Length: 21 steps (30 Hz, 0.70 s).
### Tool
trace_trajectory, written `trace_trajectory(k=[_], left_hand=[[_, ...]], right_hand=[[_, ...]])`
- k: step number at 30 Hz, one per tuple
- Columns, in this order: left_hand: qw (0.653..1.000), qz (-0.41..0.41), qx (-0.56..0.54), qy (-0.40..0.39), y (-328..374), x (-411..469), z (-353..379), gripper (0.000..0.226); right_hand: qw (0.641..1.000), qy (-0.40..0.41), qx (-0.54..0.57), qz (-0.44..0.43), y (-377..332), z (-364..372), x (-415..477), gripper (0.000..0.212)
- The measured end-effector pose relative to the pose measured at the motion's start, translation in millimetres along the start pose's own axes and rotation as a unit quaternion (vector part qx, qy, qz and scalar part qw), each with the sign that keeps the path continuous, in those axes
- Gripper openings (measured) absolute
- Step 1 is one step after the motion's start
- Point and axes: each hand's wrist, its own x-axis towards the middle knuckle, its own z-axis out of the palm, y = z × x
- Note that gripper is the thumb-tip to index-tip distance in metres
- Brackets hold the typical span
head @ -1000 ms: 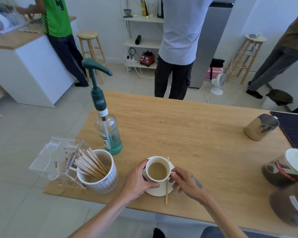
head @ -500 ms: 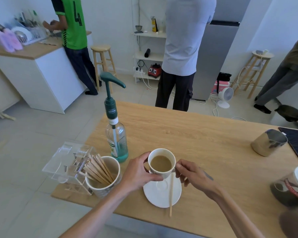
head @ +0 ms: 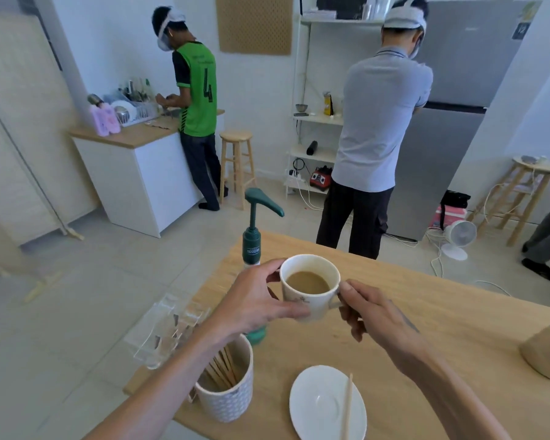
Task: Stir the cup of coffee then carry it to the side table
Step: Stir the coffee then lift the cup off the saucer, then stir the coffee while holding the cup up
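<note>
A white cup of milky coffee (head: 308,289) is held up in the air above the wooden table (head: 426,315). My left hand (head: 254,301) wraps the cup's left side and base. My right hand (head: 367,308) pinches the handle on its right side. Below, near the table's front edge, the white saucer (head: 321,404) lies bare with a wooden stir stick (head: 348,408) resting across its right part.
A patterned cup of wooden stir sticks (head: 227,389), a clear plastic holder (head: 162,328) and a green pump bottle (head: 253,239) stand at the table's left. Two people (head: 378,128) stand beyond the table with their backs turned. Wooden stools (head: 237,160) stand by the walls.
Both hands have lifted the cup off the saucer and raised it well above the table. The saucer and stir stick stayed down. The view has tilted up toward the room.
</note>
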Motion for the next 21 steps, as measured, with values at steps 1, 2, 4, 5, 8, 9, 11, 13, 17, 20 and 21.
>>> trace_trajectory(k=[1,2,4,5,8,9,11,13,17,20,21], left_hand=[[1.0,0.004,-0.001,0.011,4,0,-7,0.084],[1.0,0.01,-0.002,0.023,8,0,-12,0.082],[0.998,0.026,-0.005,0.052,15,-1,-22,0.07],[0.998,0.03,-0.008,0.061,18,-2,-27,0.065],[0.995,0.016,-0.017,0.094,25,-6,-40,0.054],[0.992,0.011,-0.027,0.122,26,-6,-45,0.048],[0.976,0.032,-0.041,0.214,32,-3,-56,0.033],[0.951,0.085,-0.019,0.298,40,7,-69,0.022],[0.933,0.168,0.064,0.31,70,46,-82,0.023],[0.959,0.145,0.153,0.191,89,79,-83,0.035],[0.965,0.127,0.174,0.151,91,89,-81,0.041]], right_hand=[[1.0,0.005,0.003,-0.005,-9,1,3,0.046],[1.0,0.011,0.009,-0.008,-16,2,6,0.045],[0.999,0.02,0.021,-0.013,-30,5,13,0.042],[0.999,0.022,0.026,-0.014,-34,6,15,0.041],[0.999,0.025,0.036,-0.013,-45,8,22,0.04],[0.999,0.027,0.04,-0.012,-47,9,23,0.04],[0.998,0.027,0.046,-0.016,-51,10,25,0.04],[0.998,0.026,0.048,-0.018,-55,11,26,0.04],[0.998,0.025,0.048,-0.023,-64,13,27,0.044],[0.999,0.026,0.044,-0.021,-69,15,29,0.042],[0.999,0.028,0.043,-0.019,-69,16,30,0.041]])
